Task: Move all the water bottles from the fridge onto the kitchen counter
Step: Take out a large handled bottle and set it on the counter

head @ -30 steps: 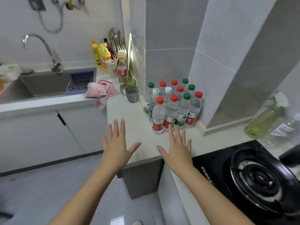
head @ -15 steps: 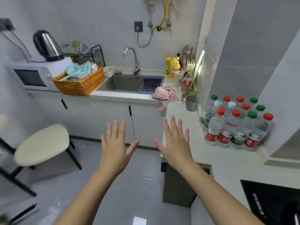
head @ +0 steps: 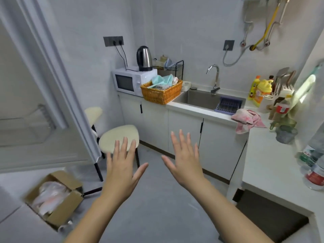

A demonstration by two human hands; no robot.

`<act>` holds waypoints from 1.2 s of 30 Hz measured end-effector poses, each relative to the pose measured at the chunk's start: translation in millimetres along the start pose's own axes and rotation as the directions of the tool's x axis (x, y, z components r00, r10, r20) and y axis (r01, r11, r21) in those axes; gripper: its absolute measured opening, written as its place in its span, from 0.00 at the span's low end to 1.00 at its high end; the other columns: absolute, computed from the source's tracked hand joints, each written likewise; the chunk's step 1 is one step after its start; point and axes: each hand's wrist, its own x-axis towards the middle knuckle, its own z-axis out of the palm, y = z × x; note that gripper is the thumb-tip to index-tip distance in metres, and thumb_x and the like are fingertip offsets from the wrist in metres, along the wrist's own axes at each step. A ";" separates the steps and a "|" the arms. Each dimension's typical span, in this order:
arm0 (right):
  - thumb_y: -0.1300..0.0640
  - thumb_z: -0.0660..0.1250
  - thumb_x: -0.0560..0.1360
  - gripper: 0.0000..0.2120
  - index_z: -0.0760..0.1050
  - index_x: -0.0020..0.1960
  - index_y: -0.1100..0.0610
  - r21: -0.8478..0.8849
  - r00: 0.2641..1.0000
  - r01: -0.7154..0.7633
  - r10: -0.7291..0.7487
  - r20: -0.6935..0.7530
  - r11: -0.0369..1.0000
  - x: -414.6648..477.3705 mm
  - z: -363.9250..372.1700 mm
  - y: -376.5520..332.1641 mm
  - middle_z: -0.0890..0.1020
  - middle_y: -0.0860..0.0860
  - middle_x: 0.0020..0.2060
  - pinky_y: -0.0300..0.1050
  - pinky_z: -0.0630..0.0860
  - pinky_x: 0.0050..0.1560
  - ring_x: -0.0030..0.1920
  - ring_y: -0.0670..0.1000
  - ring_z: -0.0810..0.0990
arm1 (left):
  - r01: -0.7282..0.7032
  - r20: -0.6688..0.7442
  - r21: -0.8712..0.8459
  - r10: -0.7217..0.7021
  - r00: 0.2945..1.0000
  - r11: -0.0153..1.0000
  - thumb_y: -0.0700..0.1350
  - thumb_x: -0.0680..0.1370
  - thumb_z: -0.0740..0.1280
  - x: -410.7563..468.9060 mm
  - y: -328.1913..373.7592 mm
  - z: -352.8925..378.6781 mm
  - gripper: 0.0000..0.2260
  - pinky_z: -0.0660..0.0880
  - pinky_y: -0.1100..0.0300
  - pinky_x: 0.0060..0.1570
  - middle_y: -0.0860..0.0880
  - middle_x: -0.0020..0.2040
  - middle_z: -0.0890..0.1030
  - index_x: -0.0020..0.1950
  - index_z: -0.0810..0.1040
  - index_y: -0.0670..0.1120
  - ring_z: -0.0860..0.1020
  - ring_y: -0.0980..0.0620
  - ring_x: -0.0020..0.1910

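My left hand (head: 122,165) and my right hand (head: 185,158) are held out in front of me over the grey floor, palms down, fingers spread, holding nothing. The open fridge door (head: 52,85) fills the left side, with a clear door shelf (head: 26,130) that looks bare. Blurred water bottles (head: 313,165) with green and red labels stand on the white kitchen counter (head: 266,165) at the right edge; the others of the group are out of frame.
A cream stool (head: 119,137) stands just beyond my left hand. A cardboard box (head: 54,197) lies on the floor at lower left. Microwave (head: 129,81), kettle, orange basket (head: 161,92), sink (head: 206,99) and pink cloth (head: 247,120) line the far counter.
The view has swung left, from the cluster of bottles on the counter toward the sink, stool and open fridge door. Both hands stay open and empty in front of me.
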 end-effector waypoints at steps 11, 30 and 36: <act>0.37 0.51 0.80 0.36 0.36 0.79 0.46 0.049 0.944 0.326 -0.327 0.037 0.944 -30.6 66.8 -260.1 0.40 0.49 0.80 0.54 0.41 0.77 0.79 0.51 0.36 | 0.231 -0.098 0.086 -0.222 0.970 0.969 0.72 0.73 0.39 -128.3 -213.4 -114.9 0.40 0.39 0.45 0.73 0.51 0.80 0.41 0.80 0.45 0.52 0.33 0.52 0.76; 0.41 0.52 0.81 0.34 0.41 0.80 0.50 0.203 0.638 0.720 -0.748 0.183 0.663 35.8 182.3 -518.5 0.41 0.53 0.80 0.58 0.43 0.78 0.79 0.54 0.38 | 0.648 -0.253 0.227 -0.598 0.760 0.727 0.69 0.72 0.41 -187.6 -431.5 -217.4 0.40 0.39 0.43 0.74 0.48 0.80 0.39 0.80 0.43 0.51 0.33 0.49 0.77; 0.43 0.52 0.82 0.33 0.40 0.80 0.49 0.269 0.521 0.800 -0.843 0.134 0.537 77.1 205.2 -605.3 0.40 0.52 0.80 0.55 0.43 0.78 0.79 0.52 0.38 | 0.732 -0.360 0.221 -0.643 0.676 0.645 0.67 0.75 0.46 -172.0 -495.4 -250.9 0.37 0.40 0.43 0.74 0.48 0.80 0.42 0.80 0.45 0.51 0.35 0.49 0.77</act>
